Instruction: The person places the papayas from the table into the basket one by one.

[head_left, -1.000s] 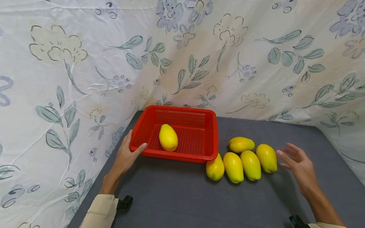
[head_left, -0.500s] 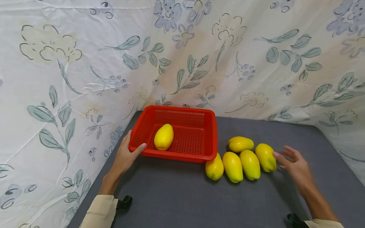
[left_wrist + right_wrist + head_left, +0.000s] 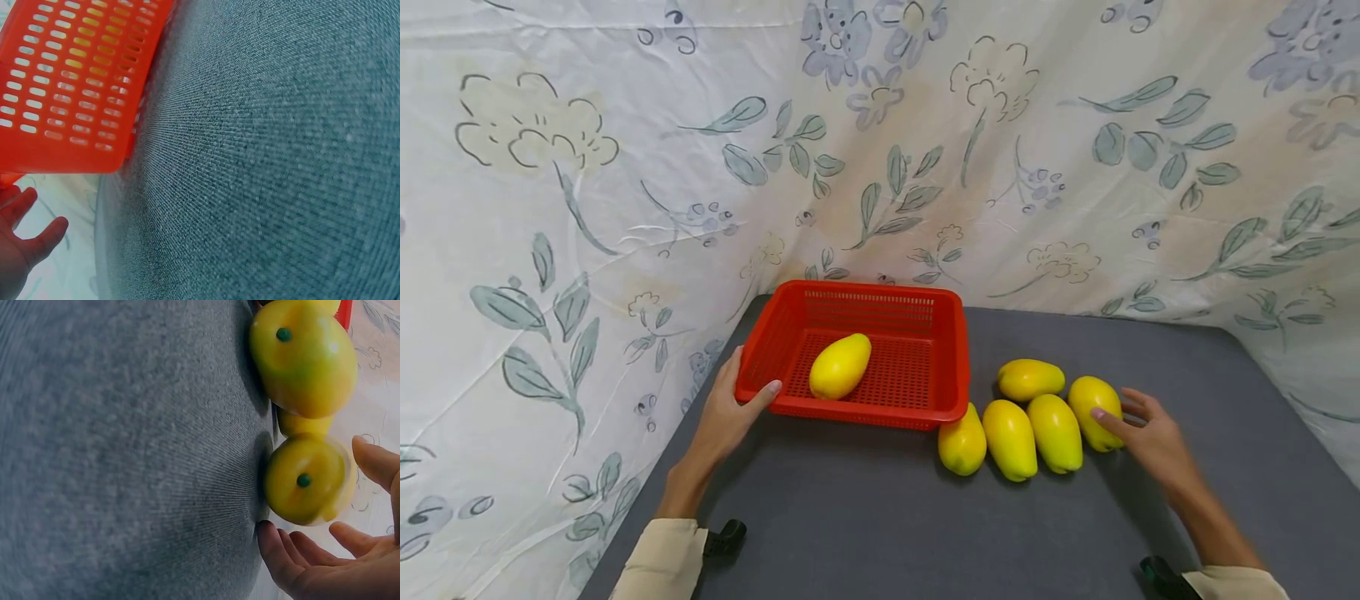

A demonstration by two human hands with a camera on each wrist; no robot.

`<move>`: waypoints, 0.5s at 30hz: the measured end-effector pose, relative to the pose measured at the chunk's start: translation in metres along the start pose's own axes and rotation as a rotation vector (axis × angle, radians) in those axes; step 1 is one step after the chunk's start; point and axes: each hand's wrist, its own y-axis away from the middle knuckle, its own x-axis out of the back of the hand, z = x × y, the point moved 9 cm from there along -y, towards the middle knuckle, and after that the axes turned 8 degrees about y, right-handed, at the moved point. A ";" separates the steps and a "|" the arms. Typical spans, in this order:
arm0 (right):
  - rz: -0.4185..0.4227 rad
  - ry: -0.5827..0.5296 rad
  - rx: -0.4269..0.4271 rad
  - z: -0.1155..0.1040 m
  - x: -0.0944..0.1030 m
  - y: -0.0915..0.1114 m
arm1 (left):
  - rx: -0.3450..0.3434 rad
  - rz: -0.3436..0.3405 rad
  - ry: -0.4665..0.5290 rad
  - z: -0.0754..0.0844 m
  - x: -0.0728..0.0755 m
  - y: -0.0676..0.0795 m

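My left hand [image 3: 724, 417] holds the left front corner of a red plastic basket [image 3: 865, 413], thumb at the front rim and fingers along the outer left side. One yellow mango [image 3: 840, 367] lies tilted in the basket. To the right, my right hand [image 3: 1150, 437] is around the rightmost mango [image 3: 1095, 412]. In the right wrist view its thumb and spread fingers stand on either side of this mango [image 3: 307, 481], with a gap showing. The left wrist view shows some left fingers [image 3: 53, 234] under the basket's slotted wall [image 3: 75, 94]; the thumb is out of that view.
Several more mangoes cluster between basket and right hand: one at the back [image 3: 1030, 380], others in a front row, such as this mango [image 3: 1010, 440]. The leftmost mango [image 3: 961, 442] is close to the basket's corner. Grey cloth [image 3: 880, 517] covers the table; a floral curtain [image 3: 1000, 167] hangs behind.
My right hand has moved left, from beside the rightmost mango to around it. The mango in the basket has rolled and now tilts to the right. My left hand stays at the basket's corner.
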 end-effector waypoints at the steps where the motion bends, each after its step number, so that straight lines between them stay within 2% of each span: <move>1: -0.002 0.005 0.011 -0.001 -0.001 0.000 | 0.001 0.001 0.000 0.000 0.000 0.000; 7: -0.004 0.029 0.091 -0.007 -0.003 -0.001 | 0.004 0.000 -0.007 0.000 0.001 0.000; 15: -0.016 0.037 0.089 -0.009 -0.006 -0.001 | 0.005 0.002 -0.011 0.000 0.001 0.000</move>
